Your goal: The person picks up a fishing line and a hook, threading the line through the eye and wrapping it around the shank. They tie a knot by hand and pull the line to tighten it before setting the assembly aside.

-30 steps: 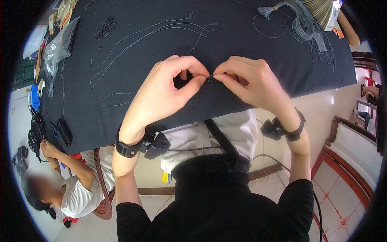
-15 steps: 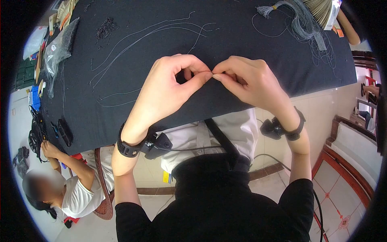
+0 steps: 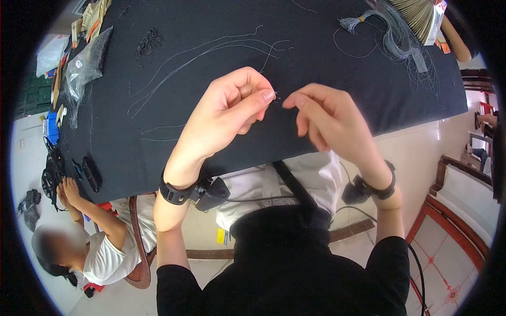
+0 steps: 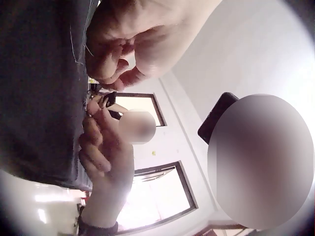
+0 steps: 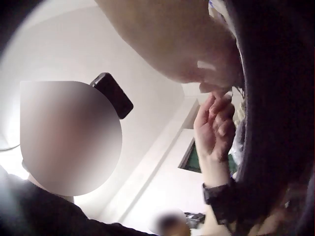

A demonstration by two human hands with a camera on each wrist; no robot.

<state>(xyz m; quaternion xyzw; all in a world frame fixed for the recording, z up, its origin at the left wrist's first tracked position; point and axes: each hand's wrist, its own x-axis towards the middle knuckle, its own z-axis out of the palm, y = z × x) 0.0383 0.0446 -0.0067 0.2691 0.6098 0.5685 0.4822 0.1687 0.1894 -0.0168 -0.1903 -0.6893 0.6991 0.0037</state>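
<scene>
In the head view my left hand is over the dark cloth, its thumb and index finger pinching a tiny hook of which only a thin glint shows at the fingertips. My right hand is just to the right, a small gap away from the left fingertips. Its fingers are loosely bent and no thing shows between them. Beyond the hands, several thin grey lines lie in long curves on the cloth. The right wrist view has the left hand with its thumb and index fingertips together.
A bundle of grey line lies at the back right beside a fanned stack of cards. At the back left are a pile of small dark pieces and a clear plastic bag. Another person sits at the left.
The fingertips of both hands met around the tiny hook earlier. Now my right hand has drawn back to the right and loosened its fingers, while the left keeps its pinch.
</scene>
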